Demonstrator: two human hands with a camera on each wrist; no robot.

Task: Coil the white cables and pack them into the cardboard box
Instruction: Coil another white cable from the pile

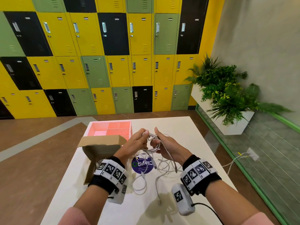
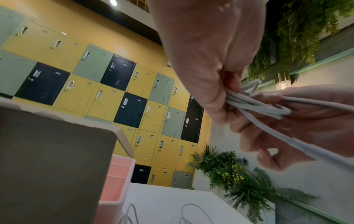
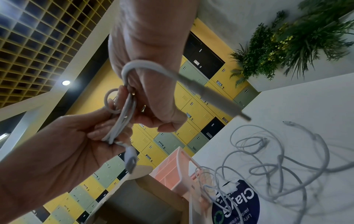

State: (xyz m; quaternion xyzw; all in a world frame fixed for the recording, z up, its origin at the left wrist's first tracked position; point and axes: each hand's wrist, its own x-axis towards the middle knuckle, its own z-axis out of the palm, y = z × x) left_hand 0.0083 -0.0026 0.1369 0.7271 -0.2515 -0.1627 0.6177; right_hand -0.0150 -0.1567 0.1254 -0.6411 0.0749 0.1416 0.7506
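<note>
coiled white cable [image 1: 151, 144], several loops bunched together, held in the air between both hands above the white table [image 1: 191, 135]. left hand [image 1: 136, 143] pinches the bundle from one side, fingers curled round the strands; right hand [image 1: 165, 146] grips the opposite side, thumb and fingers closed on the loops. the two hands are close together, nearly touching at the fingertips. one free end with a connector [image 3: 220, 101] arcs over the right hand and sticks out past it; a second connector [image 3: 130, 157] hangs below the left hand's fingers.

loose white cables [image 1: 162, 169] lie tangled on the table below and behind the hands, toward the wrists, some crossing a round purple sticker [image 1: 142, 164]. cardboard box [image 1: 99, 153], flap raised, stands on the table beside and below the left hand, by the left wrist. a pink divided tray [image 1: 112, 129] sits just beyond the box, ahead of the left hand. lockers [image 1: 97, 54] fill the far wall; a planter with greenery [image 1: 227, 95] stands well off past the right hand.
</note>
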